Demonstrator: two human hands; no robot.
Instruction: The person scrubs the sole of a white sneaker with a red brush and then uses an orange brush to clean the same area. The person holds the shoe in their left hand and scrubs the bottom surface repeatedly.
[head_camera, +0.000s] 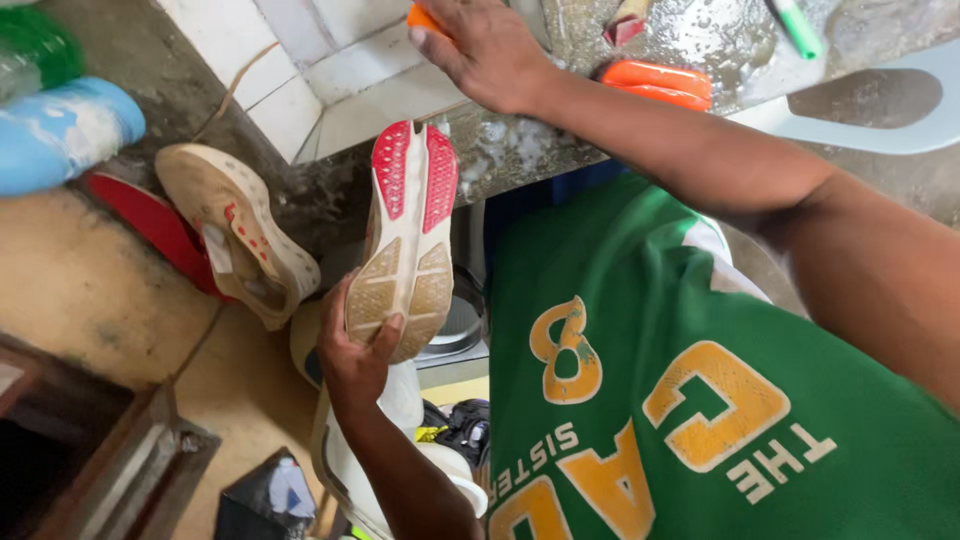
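My left hand (352, 352) grips the heel of a running shoe (408, 235) held sole-up, its sole cream and tan with red pads at the toe. The toe rests against the edge of a wet concrete counter (520, 150). My right hand (480, 50) reaches up over the counter and closes on an orange object (422, 17), mostly hidden by the fingers. A second, matching shoe (235, 232) leans sole-out against the wall to the left, apart from both hands.
An orange brush (655, 82), a green-handled tool (797, 27) and a small red item (623, 24) lie on the soapy counter. A pale plastic chair (880, 130) stands right. Blue and green bundles (55, 125) sit left; a metal basin (462, 325) and white containers below.
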